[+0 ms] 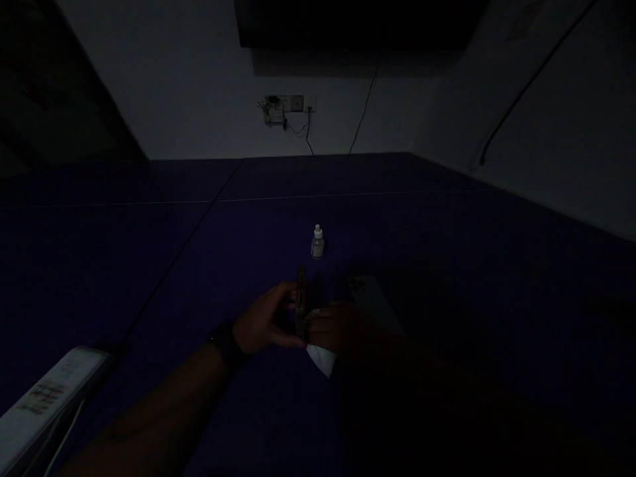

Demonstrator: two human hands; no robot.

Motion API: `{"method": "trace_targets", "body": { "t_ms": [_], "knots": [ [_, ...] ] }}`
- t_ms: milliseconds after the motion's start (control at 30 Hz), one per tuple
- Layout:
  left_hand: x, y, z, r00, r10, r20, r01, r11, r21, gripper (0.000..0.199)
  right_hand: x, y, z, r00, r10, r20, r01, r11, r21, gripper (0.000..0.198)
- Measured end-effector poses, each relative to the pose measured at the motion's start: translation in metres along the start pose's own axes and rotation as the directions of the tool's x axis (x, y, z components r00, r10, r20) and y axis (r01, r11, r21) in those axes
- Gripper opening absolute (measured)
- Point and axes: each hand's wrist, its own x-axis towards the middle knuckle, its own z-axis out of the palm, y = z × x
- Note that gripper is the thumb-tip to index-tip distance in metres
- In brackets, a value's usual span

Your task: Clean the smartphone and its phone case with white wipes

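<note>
My left hand, with a dark band on its wrist, grips a slim brownish object stood on its edge; the dim light hides what kind it is. Fingers and thumb hold it from the left side. Against its right face my right hand presses a white cloth or tissue, whose corner hangs below the fingers. Just beyond the hands a small clear dropper bottle with a white cap stands upright. Beside my right hand a phone lies with its camera lenses up, partly covered by my forearm.
The surface is dark purple with a seam running across it. A white box with small print lies at the lower left, a pale cord beside it. At the back wall are sockets with cables, under a dark screen.
</note>
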Motion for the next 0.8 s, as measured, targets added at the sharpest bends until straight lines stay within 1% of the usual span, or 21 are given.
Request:
{"method": "trace_targets", "body": {
  "t_ms": [133, 233, 333, 500, 700, 800],
  "knots": [
    [0.0, 0.0, 0.0, 1.0, 0.005, 0.017, -0.005, 1.0, -0.012, 0.091, 0.0, 0.003, -0.002, 0.996, 0.089, 0.004, -0.088, 0.995, -0.039, 0.017],
    [0.0, -0.002, 0.0, 1.0, -0.004, 0.017, 0.005, 1.0, -0.016, 0.091, 0.001, 0.009, -0.002, 0.994, 0.111, -0.01, -0.111, 0.993, -0.031, 0.018],
    [0.0, -0.003, 0.001, 1.0, 0.019, 0.005, -0.019, 1.0, -0.025, 0.09, 0.002, 0.014, 0.001, 0.991, 0.131, -0.039, -0.132, 0.99, -0.039, 0.022],
    [0.002, -0.002, 0.001, 0.999, 0.037, 0.008, -0.037, 0.998, -0.045, 0.089, 0.003, 0.013, 0.007, 0.99, 0.117, -0.077, -0.122, 0.99, -0.068, 0.019],
    [0.0, -0.002, 0.001, 1.0, 0.023, 0.008, -0.023, 0.999, -0.033, 0.089, 0.002, 0.006, -0.001, 0.999, 0.04, -0.009, -0.04, 0.998, -0.047, 0.016],
    [0.0, -0.003, 0.0, 1.0, 0.006, 0.002, -0.006, 1.0, -0.011, 0.089, 0.003, 0.005, -0.004, 0.995, 0.096, -0.005, -0.096, 0.992, -0.078, 0.016]
  ]
}}
